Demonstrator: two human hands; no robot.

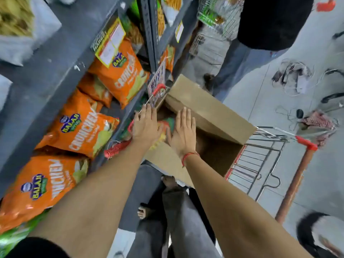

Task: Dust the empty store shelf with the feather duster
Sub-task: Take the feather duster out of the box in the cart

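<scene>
Both hands reach into the open cardboard box (210,116) in the trolley (264,162) — left hand (146,125) and right hand (183,134) flat, fingers spread, on a packet (165,125); orange snack bags (80,131) fill the shelf (50,71) alongside — no duster visible.

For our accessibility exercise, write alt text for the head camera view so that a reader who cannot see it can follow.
Two bare hands, left hand and right hand, reach into an open cardboard box in a shopping cart, flat on a snack packet. Orange chip bags fill the grey shelf alongside; no feather duster shows.
</scene>
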